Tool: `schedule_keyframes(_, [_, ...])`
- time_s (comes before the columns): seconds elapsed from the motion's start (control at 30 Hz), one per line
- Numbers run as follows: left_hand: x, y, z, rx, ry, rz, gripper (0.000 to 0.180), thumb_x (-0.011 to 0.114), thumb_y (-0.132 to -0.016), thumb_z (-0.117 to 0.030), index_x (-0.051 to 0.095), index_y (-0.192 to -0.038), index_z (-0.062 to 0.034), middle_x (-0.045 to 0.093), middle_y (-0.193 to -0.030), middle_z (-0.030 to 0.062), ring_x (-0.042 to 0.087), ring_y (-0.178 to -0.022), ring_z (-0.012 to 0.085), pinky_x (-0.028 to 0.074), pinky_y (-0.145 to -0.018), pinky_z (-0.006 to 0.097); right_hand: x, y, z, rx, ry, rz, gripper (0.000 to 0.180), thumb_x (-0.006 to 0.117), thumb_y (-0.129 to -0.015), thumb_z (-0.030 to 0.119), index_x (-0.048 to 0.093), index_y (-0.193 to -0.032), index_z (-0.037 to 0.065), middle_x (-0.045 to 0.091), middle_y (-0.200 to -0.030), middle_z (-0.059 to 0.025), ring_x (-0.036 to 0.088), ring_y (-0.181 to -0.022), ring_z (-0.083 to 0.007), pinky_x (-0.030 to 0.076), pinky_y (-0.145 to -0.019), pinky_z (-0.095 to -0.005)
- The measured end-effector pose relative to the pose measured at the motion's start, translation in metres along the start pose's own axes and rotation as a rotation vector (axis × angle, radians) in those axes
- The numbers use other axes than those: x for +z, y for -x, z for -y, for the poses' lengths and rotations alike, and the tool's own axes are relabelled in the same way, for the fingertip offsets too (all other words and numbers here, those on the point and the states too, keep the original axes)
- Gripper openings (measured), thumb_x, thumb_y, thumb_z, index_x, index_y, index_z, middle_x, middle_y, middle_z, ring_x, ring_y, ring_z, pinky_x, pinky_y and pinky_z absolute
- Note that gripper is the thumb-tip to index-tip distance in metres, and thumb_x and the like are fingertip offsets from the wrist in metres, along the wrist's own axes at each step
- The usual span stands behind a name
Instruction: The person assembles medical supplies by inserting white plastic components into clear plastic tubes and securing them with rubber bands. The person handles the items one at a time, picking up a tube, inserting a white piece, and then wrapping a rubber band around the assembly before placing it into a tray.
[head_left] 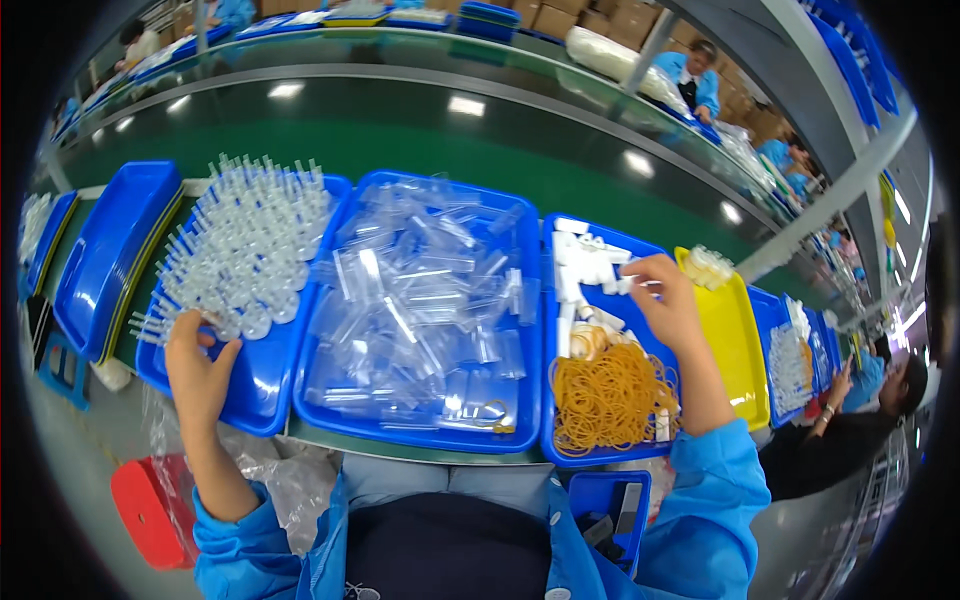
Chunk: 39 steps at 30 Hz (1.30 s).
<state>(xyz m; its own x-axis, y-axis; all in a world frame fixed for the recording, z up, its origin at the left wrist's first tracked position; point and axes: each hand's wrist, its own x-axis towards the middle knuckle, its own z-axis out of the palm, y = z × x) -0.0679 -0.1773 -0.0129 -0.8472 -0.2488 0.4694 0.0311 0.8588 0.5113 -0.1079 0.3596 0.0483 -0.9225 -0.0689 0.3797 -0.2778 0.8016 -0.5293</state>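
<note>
Now right hand (668, 300) fingers (636, 270) pinch white pieces (585, 262).

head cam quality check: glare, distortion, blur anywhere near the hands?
Head view: strong fisheye, so the conveyor belt edges bow and the corners go black. Ceiling lights glare off the belt and off the clear plastic bags in the middle tray. The left hand on the clear tubes looks sharp; the right hand over the white pieces is slightly soft. Rim detail is smeared.
</note>
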Motion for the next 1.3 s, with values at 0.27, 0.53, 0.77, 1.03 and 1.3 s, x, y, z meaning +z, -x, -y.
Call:
schedule_keyframes(0.27, [0.012,-0.003,0.002,-0.030,0.070,-0.074,0.045,0.074,-0.064,0.004,0.051,-0.101,-0.0073,0.054,-0.093,0.0072,0.055,-0.078,0.0184,0.048,-0.063,0.031,0.038,-0.001,-0.021,0.140,0.306,-0.018,0.028,0.075,-0.073,0.014,0.055,-0.092,0.006,0.065,-0.089,-0.0129,0.064,-0.078,-0.0329,0.049,-0.068,-0.0407])
schedule_keyframes(0.53, [-0.026,0.014,-0.039,0.013,0.649,-0.124,0.037,0.056,-0.076,0.015,0.053,-0.109,-0.0014,0.053,-0.121,0.0123,0.056,-0.108,0.0164,0.049,-0.074,0.022,0.014,0.001,-0.013,0.086,0.410,-0.129,0.025,0.069,-0.071,0.003,0.057,-0.092,0.008,0.064,-0.082,-0.0089,0.061,-0.084,-0.0295,0.049,-0.072,-0.0407])
schedule_keyframes(0.77, [-0.012,0.045,-0.146,0.151,0.921,0.323,0.038,0.072,-0.069,0.003,0.062,-0.106,0.0023,0.060,-0.110,0.0167,0.062,-0.095,0.0191,0.049,-0.080,0.028,0.007,0.022,0.074,0.245,-0.698,-0.060,0.010,0.061,-0.086,-0.002,0.053,-0.092,0.002,0.058,-0.093,-0.0062,0.059,-0.091,-0.0114,0.048,-0.076,-0.0271])
schedule_keyframes(1.03, [0.019,0.067,-0.170,0.328,0.934,0.520,0.049,0.085,-0.066,-0.005,0.064,-0.111,0.0008,0.064,-0.103,0.0160,0.065,-0.089,0.0207,0.057,-0.066,0.028,0.042,0.093,0.124,0.234,-1.065,-0.117,0.015,0.059,-0.085,-0.006,0.064,-0.100,-0.005,0.066,-0.105,-0.0178,0.062,-0.097,-0.0202,0.047,-0.089,-0.0311])
schedule_keyframes(1.3, [0.027,0.074,-0.169,0.251,1.028,0.471,0.046,0.084,-0.067,-0.002,0.065,-0.109,0.0017,0.062,-0.107,0.0171,0.066,-0.093,0.0224,0.061,-0.071,0.029,0.052,0.116,0.127,0.308,-1.049,-0.122,0.026,0.063,-0.075,-0.012,0.067,-0.100,-0.008,0.066,-0.101,-0.0180,0.061,-0.094,-0.0223,0.046,-0.086,-0.0312])
